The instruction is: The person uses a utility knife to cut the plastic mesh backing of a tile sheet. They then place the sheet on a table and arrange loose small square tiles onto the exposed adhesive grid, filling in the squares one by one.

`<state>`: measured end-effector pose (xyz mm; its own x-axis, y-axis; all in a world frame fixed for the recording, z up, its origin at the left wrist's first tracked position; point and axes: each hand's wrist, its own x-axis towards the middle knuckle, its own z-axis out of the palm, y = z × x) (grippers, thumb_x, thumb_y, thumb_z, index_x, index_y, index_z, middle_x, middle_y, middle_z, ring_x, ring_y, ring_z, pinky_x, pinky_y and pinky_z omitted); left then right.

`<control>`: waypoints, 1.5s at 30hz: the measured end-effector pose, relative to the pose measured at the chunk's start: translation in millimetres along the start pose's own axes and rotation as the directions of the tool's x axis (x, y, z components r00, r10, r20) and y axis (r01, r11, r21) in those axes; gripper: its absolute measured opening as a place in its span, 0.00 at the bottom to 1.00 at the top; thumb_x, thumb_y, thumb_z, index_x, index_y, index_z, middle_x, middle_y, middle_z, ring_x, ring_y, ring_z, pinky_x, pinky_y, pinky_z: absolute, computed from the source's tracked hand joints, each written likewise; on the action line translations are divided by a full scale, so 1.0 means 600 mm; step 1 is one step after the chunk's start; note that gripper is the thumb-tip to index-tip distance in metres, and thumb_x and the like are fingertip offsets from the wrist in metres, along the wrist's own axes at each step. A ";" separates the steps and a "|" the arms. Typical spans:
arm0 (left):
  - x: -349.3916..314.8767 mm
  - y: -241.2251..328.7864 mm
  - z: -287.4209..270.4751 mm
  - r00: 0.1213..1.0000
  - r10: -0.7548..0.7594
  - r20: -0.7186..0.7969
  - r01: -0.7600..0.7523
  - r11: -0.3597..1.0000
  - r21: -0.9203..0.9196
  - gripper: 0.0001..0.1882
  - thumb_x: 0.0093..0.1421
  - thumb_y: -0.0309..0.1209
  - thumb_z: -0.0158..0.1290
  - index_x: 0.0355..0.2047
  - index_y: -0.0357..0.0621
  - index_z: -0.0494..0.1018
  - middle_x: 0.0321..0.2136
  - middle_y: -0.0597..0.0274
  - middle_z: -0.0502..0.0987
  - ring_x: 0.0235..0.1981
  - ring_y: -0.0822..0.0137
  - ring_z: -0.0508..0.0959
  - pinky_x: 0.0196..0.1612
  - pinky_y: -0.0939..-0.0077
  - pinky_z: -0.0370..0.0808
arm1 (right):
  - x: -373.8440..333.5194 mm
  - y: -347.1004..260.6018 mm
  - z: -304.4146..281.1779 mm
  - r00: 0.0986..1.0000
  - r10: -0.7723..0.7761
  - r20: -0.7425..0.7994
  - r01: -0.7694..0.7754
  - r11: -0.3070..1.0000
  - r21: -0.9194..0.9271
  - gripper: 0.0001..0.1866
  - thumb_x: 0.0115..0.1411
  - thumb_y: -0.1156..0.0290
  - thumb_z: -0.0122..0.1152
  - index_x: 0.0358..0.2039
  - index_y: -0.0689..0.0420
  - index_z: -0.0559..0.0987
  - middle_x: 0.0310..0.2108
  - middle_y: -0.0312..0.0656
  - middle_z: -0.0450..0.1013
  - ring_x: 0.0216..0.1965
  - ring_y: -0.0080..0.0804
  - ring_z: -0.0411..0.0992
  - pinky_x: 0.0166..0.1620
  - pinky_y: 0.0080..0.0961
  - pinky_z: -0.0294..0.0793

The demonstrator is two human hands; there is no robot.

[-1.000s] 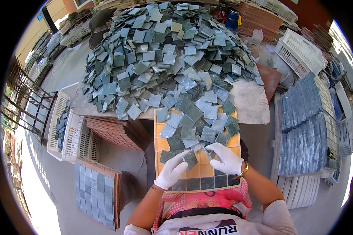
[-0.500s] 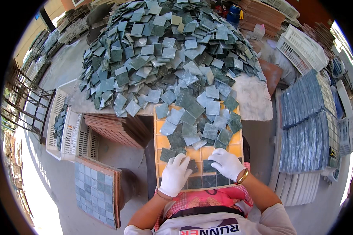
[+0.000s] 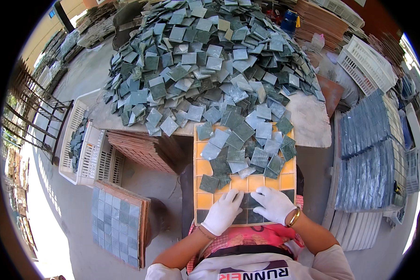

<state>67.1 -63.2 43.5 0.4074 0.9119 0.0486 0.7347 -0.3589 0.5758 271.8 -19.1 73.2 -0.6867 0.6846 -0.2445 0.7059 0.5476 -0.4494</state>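
Note:
Both my hands wear white gloves and rest over a yellow grid tray (image 3: 254, 183) at my lap. My left hand (image 3: 223, 212) has its fingers bent together over a square at the tray's near part, pressing a tile mostly hidden under them. My right hand (image 3: 274, 205), a gold bangle at its wrist, spreads finger and thumb across dark tiles of the near rows. A dark green square tile (image 3: 248, 200) lies between the hands. Loose green and grey tiles (image 3: 235, 154) overlap on the tray's far part, and one tile (image 3: 209, 184) lies askew at its left.
A big heap of square stone tiles (image 3: 191, 70) covers the table (image 3: 308, 119) ahead. White crates (image 3: 91, 149) stand left, near a panel of set tiles (image 3: 116, 224). Stacked tile sheets (image 3: 366, 158) and a white crate (image 3: 366, 63) are at the right.
My left hand has moved closer to my right hand, bringing the tile at its fingertips down into the near rows. The whole view has shifted slightly, moving the scene rightward.

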 end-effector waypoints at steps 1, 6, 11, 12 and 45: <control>0.004 -0.003 -0.003 1.000 0.021 0.003 -0.021 1.000 -0.015 0.29 0.50 0.28 0.59 0.53 0.39 0.64 0.46 0.53 0.66 0.43 0.53 0.73 0.42 0.64 0.74 | 0.010 -0.008 -0.001 0.996 -0.019 -0.085 0.020 1.000 0.005 0.22 0.53 0.62 0.61 0.46 0.58 0.70 0.40 0.45 0.68 0.41 0.43 0.72 0.42 0.36 0.74; -0.010 -0.044 -0.051 0.908 -0.228 -0.352 0.227 0.973 -0.043 0.25 0.50 0.31 0.60 0.49 0.41 0.69 0.46 0.52 0.71 0.44 0.51 0.74 0.44 0.63 0.73 | 0.089 -0.058 0.025 0.925 0.056 -0.376 -0.052 0.998 0.019 0.19 0.54 0.59 0.61 0.41 0.56 0.70 0.34 0.44 0.71 0.34 0.43 0.74 0.34 0.38 0.75; -0.002 -0.061 -0.067 0.826 -0.465 -0.319 0.502 0.864 0.039 0.34 0.45 0.37 0.64 0.52 0.41 0.66 0.44 0.53 0.69 0.44 0.51 0.73 0.43 0.62 0.73 | 0.145 -0.100 0.039 0.894 0.226 -0.388 -0.288 0.951 -0.109 0.25 0.48 0.54 0.67 0.36 0.56 0.67 0.28 0.43 0.69 0.29 0.39 0.74 0.29 0.33 0.75; -0.004 -0.066 -0.057 0.832 -0.414 -0.370 0.473 0.877 0.084 0.34 0.45 0.39 0.64 0.51 0.40 0.66 0.45 0.53 0.68 0.44 0.52 0.73 0.43 0.62 0.73 | 0.151 -0.100 0.044 0.883 0.206 -0.423 -0.282 0.951 -0.127 0.25 0.45 0.55 0.69 0.35 0.55 0.67 0.28 0.42 0.68 0.28 0.37 0.74 0.28 0.30 0.75; -0.076 -0.110 -0.105 1.000 -0.009 0.019 0.007 0.996 0.092 0.27 0.46 0.24 0.54 0.50 0.40 0.69 0.44 0.52 0.70 0.42 0.52 0.72 0.46 0.62 0.72 | 0.099 -0.082 0.059 0.993 0.106 -0.048 -0.071 0.878 0.474 0.23 0.50 0.69 0.64 0.48 0.57 0.72 0.47 0.47 0.67 0.43 0.43 0.72 0.45 0.34 0.73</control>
<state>-33.9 -68.4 54.8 0.4111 0.9112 0.0284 0.7841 -0.3693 0.4989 190.4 -22.4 50.6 -0.5989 0.7610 -0.2493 0.5859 0.2043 -0.7842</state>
